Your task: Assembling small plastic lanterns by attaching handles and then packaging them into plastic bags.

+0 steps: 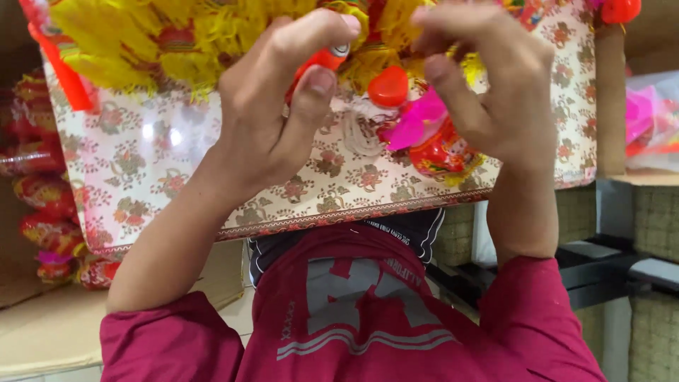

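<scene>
My left hand (272,106): thumb and forefinger clamped on small orange piece (322,60). My right hand (488,92): fingers curled, loosely apart, over yellow fringe (141,49); grip unclear. Floral board (141,163) top cut off.

Bright, even indoor light; close-up view with soft focus and some motion blur.

Soft overhead light leaves only faint shadows under the left hand (272,120) and right hand (488,92). White glare patches sit on the glossy floral tray (148,163), and a small highlight on the red plastic heart (388,86). Fingertips and yellow fringe (163,42) look slightly smeared; the right-hand background is out of focus, and edges bow mildly.
</scene>
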